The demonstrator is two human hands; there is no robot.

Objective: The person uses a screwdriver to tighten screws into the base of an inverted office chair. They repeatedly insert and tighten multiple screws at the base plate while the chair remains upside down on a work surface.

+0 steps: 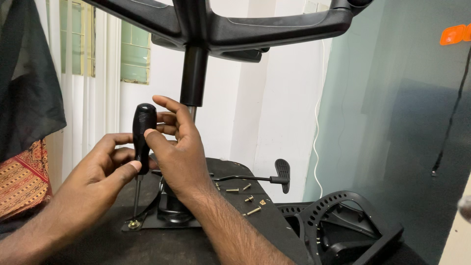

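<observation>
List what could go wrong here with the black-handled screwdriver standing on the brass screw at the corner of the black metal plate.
1. The black-handled screwdriver stands upright on the brass screw; the left hand and right hand grip only its handle, so the tip might slip off.
2. The loose brass screws lie scattered on the dark seat underside and could roll off.
3. The black chair base overhangs the hands and may tip.

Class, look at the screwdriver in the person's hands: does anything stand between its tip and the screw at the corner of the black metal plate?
Nothing visible does. The screwdriver, held by both hands, stands upright with its tip on the brass screw at the plate's corner.
</observation>
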